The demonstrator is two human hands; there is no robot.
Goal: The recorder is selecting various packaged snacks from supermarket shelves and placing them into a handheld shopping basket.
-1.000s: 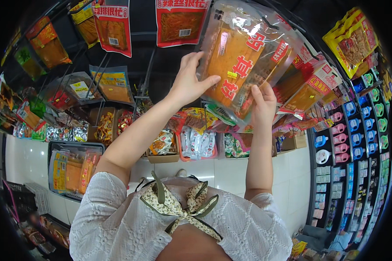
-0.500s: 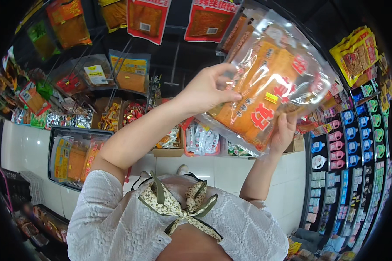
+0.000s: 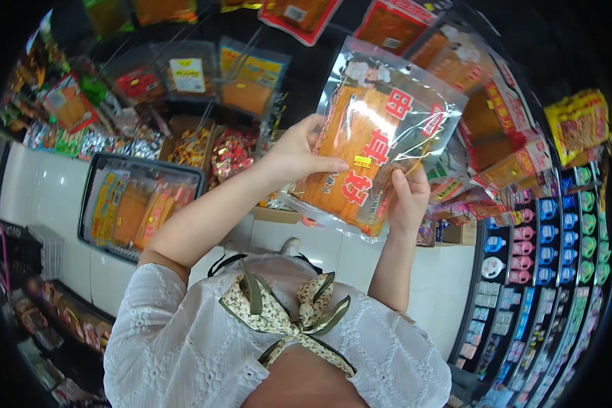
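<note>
Between my two hands is a clear plastic snack packet (image 3: pixel 350 136) with flat orange-brown slices inside and red lettering on its front. It is tilted, printed side toward me. My left hand (image 3: pixel 304 153) grips its left edge, thumb laid over the front and the other fingers behind. My right hand (image 3: pixel 410 194) pinches the lower right side, thumb in front; its other fingers are partly hidden by the packet. Similar packets (image 3: pixel 449 58) hang on the rack just behind and to the right of it.
A dark basket (image 3: pixel 92 173) with several snack packets stands on the floor at left. Cardboard boxes of small wrapped snacks (image 3: pixel 232 156) line the rack's foot. Packets (image 3: pixel 251 78) hang from hooks above. Yellow packets (image 3: pixel 578 126) hang at far right, over shelves of bottles (image 3: pixel 547 231).
Both hands have drawn the packet left, away from the hanging ones, and turned it more upright. My view has shifted, so the rack and basket appear further right.
</note>
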